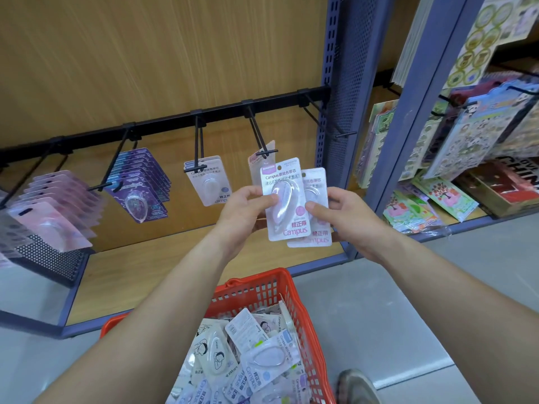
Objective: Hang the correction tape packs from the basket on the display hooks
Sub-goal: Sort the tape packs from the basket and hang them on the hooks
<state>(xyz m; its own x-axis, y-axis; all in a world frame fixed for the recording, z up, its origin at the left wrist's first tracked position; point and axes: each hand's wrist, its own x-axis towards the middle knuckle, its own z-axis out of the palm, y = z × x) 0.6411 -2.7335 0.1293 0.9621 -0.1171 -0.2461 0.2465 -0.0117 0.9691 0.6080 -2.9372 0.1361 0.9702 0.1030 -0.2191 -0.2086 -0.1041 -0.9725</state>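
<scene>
My left hand point(243, 211) pinches a white and pink correction tape pack point(285, 199) held upright in front of the shelf. My right hand point(347, 217) grips a second, similar pack point(319, 228) tucked just behind the first. Both packs sit right below a black display hook point(262, 141) that carries one pack point(256, 160). The red basket point(262, 290) stands on the floor below my arms, filled with several loose packs point(262, 360).
The black rail point(163, 121) carries more hooks: one with a few white packs point(208, 182), one with purple packs point(140, 185), one with pink packs point(55, 214), and a bare hook point(326, 118) at the right. Sticker sheets point(466, 135) fill the neighbouring shelf. A shoe point(355, 386) shows beside the basket.
</scene>
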